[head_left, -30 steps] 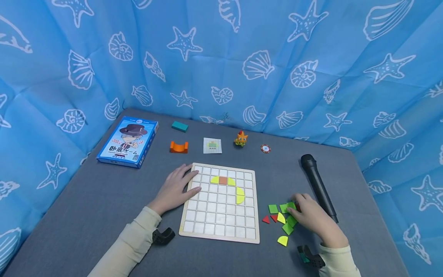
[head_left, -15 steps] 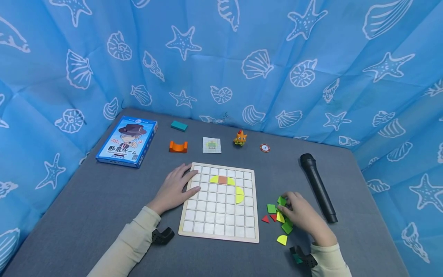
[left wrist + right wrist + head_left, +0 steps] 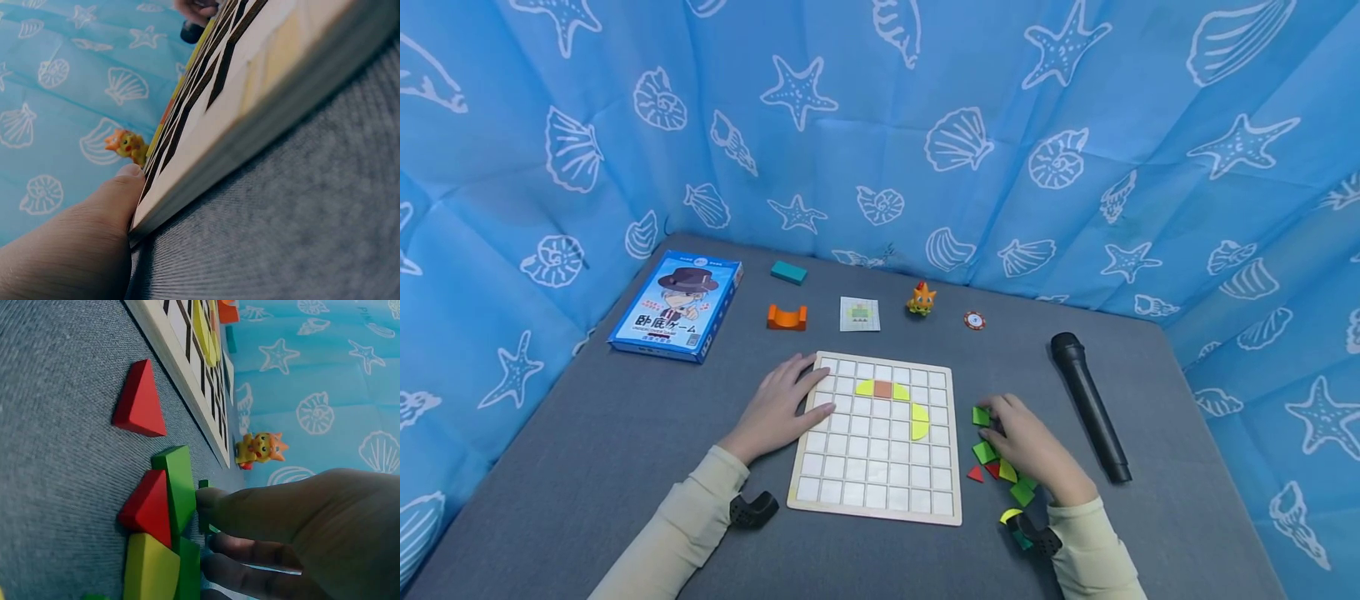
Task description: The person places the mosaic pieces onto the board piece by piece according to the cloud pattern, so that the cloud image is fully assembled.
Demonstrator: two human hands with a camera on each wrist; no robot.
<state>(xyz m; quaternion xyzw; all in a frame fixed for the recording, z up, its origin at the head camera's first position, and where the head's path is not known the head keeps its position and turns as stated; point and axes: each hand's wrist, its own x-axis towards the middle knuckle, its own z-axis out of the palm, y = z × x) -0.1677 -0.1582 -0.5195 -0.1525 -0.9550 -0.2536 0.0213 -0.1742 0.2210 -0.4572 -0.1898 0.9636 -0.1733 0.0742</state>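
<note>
My left hand (image 3: 782,410) lies over the left edge of a wooden grid board (image 3: 880,515), fingers spread and thumb on the rim. The board holds yellow quarter-round tiles (image 3: 919,423) and one orange-brown square tile (image 3: 883,389). Right of the board, my right hand (image 3: 1030,442) pinches a green square tile (image 3: 981,416) at its fingertips; in the right wrist view the thumb partly hides this tile (image 3: 204,515). Just below lie other green square tiles (image 3: 984,452), red triangle tiles (image 3: 140,403) and a yellow quarter-round tile (image 3: 150,569), partly under the hand.
A black microphone (image 3: 1090,408) lies right of the right hand. Behind the board are a pattern card (image 3: 859,315), an orange toy figure (image 3: 921,300), a poker chip (image 3: 974,320), an orange arch block (image 3: 787,317) and a teal block (image 3: 788,272). A blue game box (image 3: 676,307) lies far left.
My right hand has moved left and away from me out of the tile pile, bringing a green square tile near the board's right edge. The left hand has stayed on the board.
</note>
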